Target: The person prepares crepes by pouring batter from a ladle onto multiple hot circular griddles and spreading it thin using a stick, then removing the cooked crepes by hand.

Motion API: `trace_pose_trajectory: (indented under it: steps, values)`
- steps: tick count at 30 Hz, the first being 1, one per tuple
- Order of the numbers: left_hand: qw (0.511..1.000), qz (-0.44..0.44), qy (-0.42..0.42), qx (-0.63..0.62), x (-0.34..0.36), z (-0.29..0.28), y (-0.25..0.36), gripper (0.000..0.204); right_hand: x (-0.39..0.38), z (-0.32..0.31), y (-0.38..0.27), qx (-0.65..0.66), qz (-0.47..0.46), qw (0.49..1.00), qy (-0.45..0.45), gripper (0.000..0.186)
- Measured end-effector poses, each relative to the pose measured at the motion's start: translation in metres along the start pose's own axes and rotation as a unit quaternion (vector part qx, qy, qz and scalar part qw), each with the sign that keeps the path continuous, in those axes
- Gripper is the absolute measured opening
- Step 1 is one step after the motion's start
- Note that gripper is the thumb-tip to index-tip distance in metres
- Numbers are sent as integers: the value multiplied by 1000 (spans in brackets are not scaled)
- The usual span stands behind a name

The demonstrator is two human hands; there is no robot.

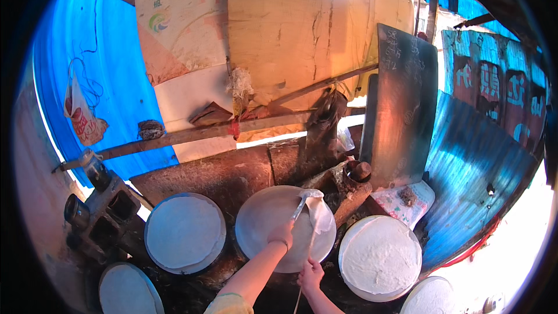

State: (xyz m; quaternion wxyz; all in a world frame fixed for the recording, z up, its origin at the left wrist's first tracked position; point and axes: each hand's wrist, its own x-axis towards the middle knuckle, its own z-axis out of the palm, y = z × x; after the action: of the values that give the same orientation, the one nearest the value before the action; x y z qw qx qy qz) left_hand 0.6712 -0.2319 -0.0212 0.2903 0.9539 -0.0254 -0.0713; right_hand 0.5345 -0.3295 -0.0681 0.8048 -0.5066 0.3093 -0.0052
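Observation:
In front of me is a round, pale griddle (256,221). My left hand (282,235) reaches over its middle, closed around a slim tool with a shiny blade, which looks like a scraper (299,207). The blade's far end meets a lump of wet white batter (317,214) near the griddle's far right part. My right hand (311,273), at the near edge, is closed on a long thin stick (313,245). The stick's upper end runs into the batter-covered part, so its shape there is hidden.
Round griddles with thin white flatbreads flank the middle one: at left (185,232), near left (129,291), right (381,256) and near right (430,298). Bricks (107,215) with a jar stand far left. A dark upright board (404,104) and blue corrugated sheet (465,168) rise right.

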Motion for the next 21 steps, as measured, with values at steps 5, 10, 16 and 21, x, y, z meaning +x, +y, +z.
trace_pose_trajectory:
  steps: [5, 10, 16, 21]
  values:
    - [1000, -27, 0, -9, 3, -28, -40, 35, 5, 16, -28, 22, -18, 1000, -10, 24]
    - [997, -29, 16, -67, 5, -37, -49, 43, 29, 38, 3, -73, -60, 995, -10, 22]
    - [983, 1, 97, -157, 6, -36, -115, 47, 40, 42, -18, -71, -44, 996, 29, 16]
    - [918, -123, 1, -376, -22, -44, -86, 55, 59, 49, -18, -215, -79, 973, -40, 17]
